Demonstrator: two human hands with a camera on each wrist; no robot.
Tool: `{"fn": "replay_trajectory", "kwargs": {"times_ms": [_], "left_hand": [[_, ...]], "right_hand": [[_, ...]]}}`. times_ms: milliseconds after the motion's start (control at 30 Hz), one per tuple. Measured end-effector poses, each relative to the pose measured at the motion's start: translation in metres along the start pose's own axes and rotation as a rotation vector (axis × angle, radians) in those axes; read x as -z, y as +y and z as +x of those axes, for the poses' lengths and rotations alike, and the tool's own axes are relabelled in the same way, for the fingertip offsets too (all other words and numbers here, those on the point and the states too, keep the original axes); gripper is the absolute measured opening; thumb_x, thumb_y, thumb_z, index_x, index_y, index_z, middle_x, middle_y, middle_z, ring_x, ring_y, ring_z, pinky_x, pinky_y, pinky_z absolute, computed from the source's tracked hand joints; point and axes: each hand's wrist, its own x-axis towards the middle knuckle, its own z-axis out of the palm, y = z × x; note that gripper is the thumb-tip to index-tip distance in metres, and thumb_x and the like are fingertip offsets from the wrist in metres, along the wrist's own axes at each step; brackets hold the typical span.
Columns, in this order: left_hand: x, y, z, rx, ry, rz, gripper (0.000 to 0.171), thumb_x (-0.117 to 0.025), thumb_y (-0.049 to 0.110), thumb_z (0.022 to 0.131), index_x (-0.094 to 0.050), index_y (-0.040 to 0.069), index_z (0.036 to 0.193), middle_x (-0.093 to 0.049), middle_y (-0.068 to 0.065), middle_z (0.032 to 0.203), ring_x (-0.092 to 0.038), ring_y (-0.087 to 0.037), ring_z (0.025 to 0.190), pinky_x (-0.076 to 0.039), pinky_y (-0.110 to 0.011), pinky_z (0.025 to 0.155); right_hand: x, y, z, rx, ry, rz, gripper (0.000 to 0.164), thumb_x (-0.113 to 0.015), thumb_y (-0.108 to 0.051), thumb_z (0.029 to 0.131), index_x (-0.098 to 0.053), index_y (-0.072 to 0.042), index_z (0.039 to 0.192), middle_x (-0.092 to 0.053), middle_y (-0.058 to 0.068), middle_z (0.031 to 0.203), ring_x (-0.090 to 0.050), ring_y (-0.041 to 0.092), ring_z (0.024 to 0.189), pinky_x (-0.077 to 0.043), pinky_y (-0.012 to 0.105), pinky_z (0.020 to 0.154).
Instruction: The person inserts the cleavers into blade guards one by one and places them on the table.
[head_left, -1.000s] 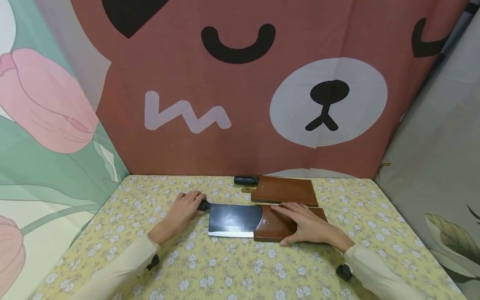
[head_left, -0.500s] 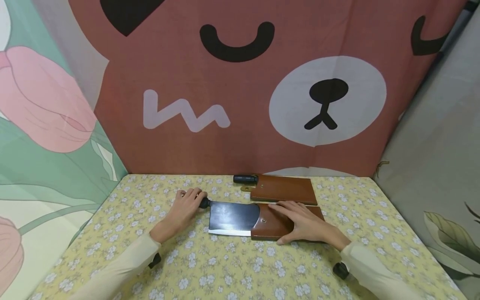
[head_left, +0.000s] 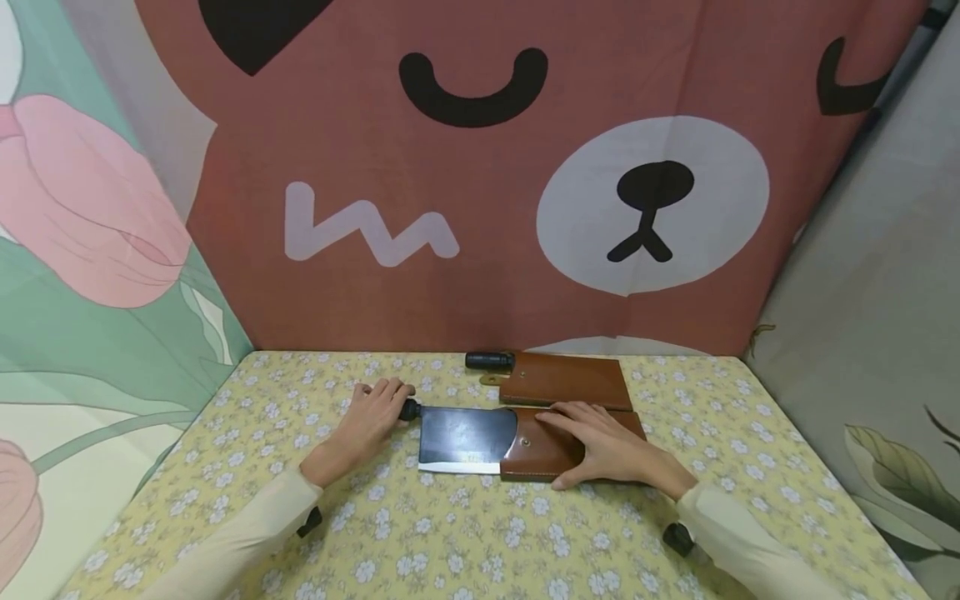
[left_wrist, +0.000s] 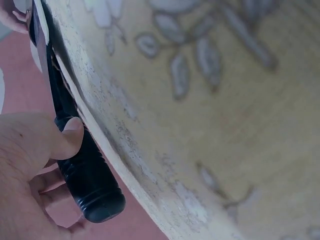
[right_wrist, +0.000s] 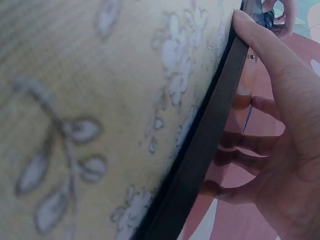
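A cleaver (head_left: pixel 463 437) lies on the table with its blade pointing right, its right part inside a brown leather sheath (head_left: pixel 528 458). My left hand (head_left: pixel 369 421) grips the black handle (left_wrist: pixel 92 175), thumb pressed on its side in the left wrist view. Across the sheath spreads my right hand (head_left: pixel 611 446). Its thumb (right_wrist: pixel 265 42) is at the near edge and the fingers reach over toward the far edge, holding the sheath between them. The bare stretch of blade shows between the two hands, its bright cutting edge toward me.
A second sheathed cleaver (head_left: pixel 566 379) with a black handle lies just behind, close to the first sheath. The yellow floral tablecloth (head_left: pixel 450 542) covers the table. A printed bear backdrop (head_left: pixel 360 308) stands at the back edge, with cloth panels on both sides.
The sheath, held by my right hand, has slid slightly left over the blade, so a little less blade shows. My left hand stays nearly still on the handle.
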Motion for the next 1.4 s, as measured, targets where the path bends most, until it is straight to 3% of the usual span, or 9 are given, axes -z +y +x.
{"fn": "replay_trajectory", "kwargs": {"times_ms": [367, 600, 967, 1400], "left_hand": [[-0.005, 0.000, 0.000, -0.006, 0.011, -0.029, 0.042, -0.087, 0.019, 0.087, -0.064, 0.008, 0.120, -0.060, -0.011, 0.112, -0.058, -0.030, 0.100, -0.049, -0.055, 0.076], [-0.001, 0.007, 0.005, 0.014, -0.046, -0.069, 0.042, -0.085, 0.020, 0.089, -0.063, 0.007, 0.122, -0.059, -0.011, 0.114, -0.056, -0.029, 0.099, -0.045, -0.053, 0.075], [-0.001, 0.015, 0.012, 0.024, -0.076, -0.089, 0.042, -0.086, 0.020, 0.089, -0.064, 0.007, 0.122, -0.060, -0.011, 0.115, -0.058, -0.030, 0.102, -0.046, -0.053, 0.078], [-0.008, 0.025, 0.022, 0.005, -0.054, -0.123, 0.040, -0.085, 0.020, 0.090, -0.065, 0.008, 0.121, -0.059, -0.011, 0.113, -0.056, -0.029, 0.098, -0.040, -0.049, 0.073]], "right_hand": [[0.000, 0.002, 0.002, 0.012, 0.004, 0.019, 0.100, -0.085, -0.063, 0.080, -0.044, -0.020, 0.161, -0.034, 0.020, 0.166, -0.031, 0.048, 0.152, -0.016, 0.080, 0.115], [-0.002, 0.004, 0.001, 0.013, 0.012, 0.014, 0.100, -0.084, -0.064, 0.080, -0.045, -0.020, 0.160, -0.036, 0.019, 0.165, -0.032, 0.048, 0.151, -0.018, 0.080, 0.114], [-0.003, -0.001, 0.004, 0.024, 0.005, 0.019, 0.102, -0.084, -0.063, 0.080, -0.042, -0.021, 0.162, -0.036, 0.020, 0.165, -0.033, 0.047, 0.151, -0.020, 0.079, 0.114], [-0.006, -0.005, 0.006, 0.018, 0.012, 0.014, 0.105, -0.085, -0.063, 0.079, -0.038, -0.021, 0.164, -0.035, 0.019, 0.166, -0.031, 0.046, 0.153, -0.019, 0.078, 0.115]]}}
